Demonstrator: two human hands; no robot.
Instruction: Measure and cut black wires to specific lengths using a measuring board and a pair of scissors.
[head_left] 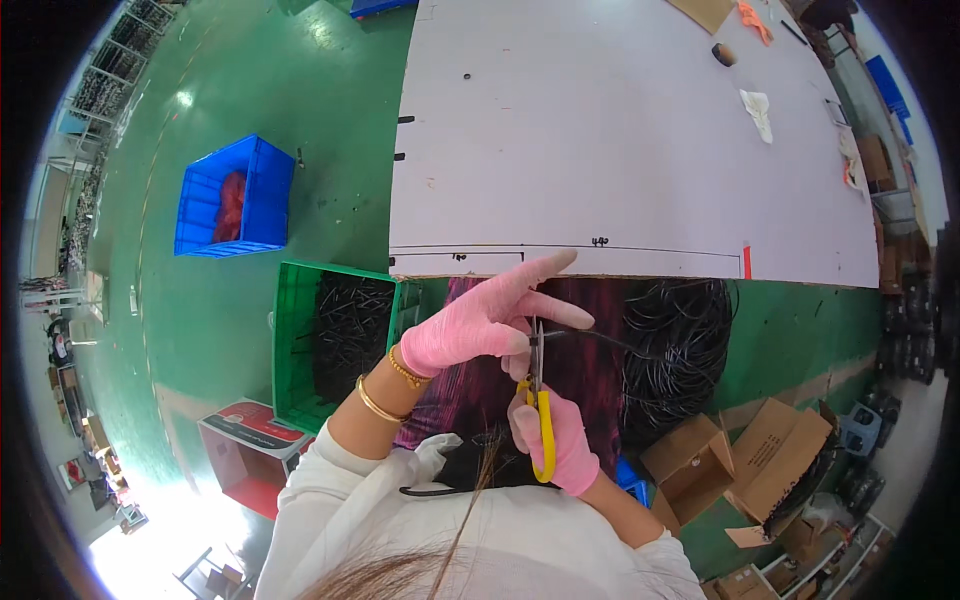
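My right hand, in a pink glove, is closed round the yellow-handled scissors. Their blades point away from me and meet a thin black cord. Just left of the blades, my left hand, also gloved in pink, pinches the cord near its thumb, while two fingers stretch out to the right. From there the cord runs rightward to a large black coil below the table edge. Part of the pinch is hidden behind the thumb and fingers.
Ahead lies a white tabletop with ruled lines and a red mark near its front edge. Left of my arm, a green crate holds many cut black pieces. A blue crate stands on the floor; open cardboard boxes sit at right.
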